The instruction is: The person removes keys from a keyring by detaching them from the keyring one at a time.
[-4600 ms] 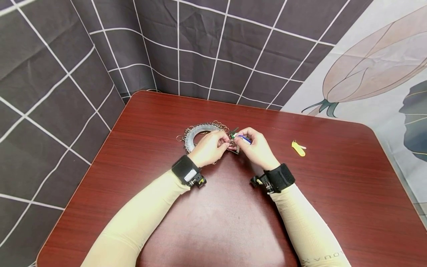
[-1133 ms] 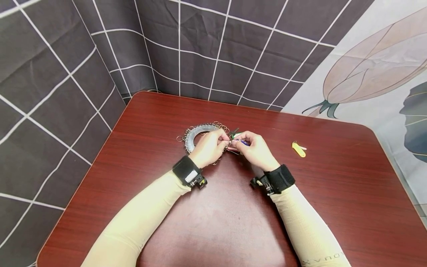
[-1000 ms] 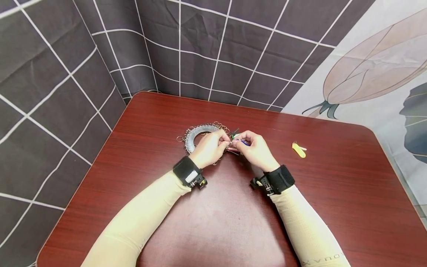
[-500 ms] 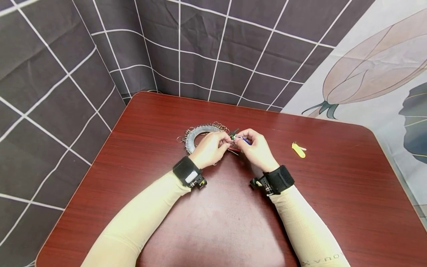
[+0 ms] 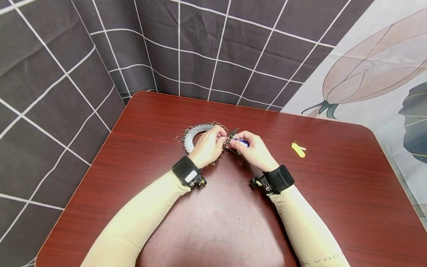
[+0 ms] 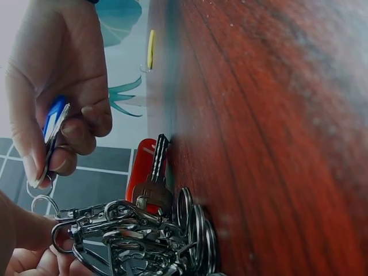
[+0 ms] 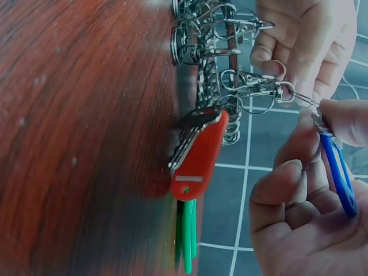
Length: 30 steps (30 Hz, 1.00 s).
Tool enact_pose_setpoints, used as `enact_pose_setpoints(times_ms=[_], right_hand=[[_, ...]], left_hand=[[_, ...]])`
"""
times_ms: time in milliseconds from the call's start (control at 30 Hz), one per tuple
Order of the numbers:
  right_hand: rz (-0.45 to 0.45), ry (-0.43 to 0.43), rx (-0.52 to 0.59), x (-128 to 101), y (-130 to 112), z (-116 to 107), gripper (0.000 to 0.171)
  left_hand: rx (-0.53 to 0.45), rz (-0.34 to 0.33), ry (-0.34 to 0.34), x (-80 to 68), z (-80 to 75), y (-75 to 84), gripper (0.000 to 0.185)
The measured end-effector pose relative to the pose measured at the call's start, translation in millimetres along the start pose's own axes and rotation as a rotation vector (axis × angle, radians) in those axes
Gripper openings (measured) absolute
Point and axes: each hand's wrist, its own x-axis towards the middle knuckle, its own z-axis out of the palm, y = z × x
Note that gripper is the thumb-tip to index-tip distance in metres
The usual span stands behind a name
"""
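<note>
- Left hand (image 5: 208, 146) pinches a clasp on the key ring bundle (image 5: 197, 135), near the table's (image 5: 333, 193) far edge.
- Right hand (image 5: 255, 150) pinches the blue tag (image 7: 339, 172).
- Yellow tag (image 5: 298, 149) lies apart, toward the right edge.

The only lettering, on the right sleeve (image 5: 320, 257) near the frame's bottom edge, is too small to read.

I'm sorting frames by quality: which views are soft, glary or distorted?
Head view: sharp, evenly lit, wide-angle bend at the table edges. Left wrist view: blue tag sharp, near wood blurred. Right wrist view: red tag crisp, wood soft, pale glare near the top edge.
</note>
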Motion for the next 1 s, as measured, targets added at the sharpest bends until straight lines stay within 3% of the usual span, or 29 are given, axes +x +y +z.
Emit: enact_pose_setpoints(times_ms=[333,1000], right_hand=[[-0.020,0.011,-0.085,0.4,-0.4,1.0,0.012],[0.016,0.038,-0.057,-0.2,-3.1,1.2,0.014]], left_hand=[[0.011,0.014,-0.003,-2.3,-1.6,-0.5,0.007],[0.004,0.049,-0.060,-1.2,-2.5,2.2,0.004]])
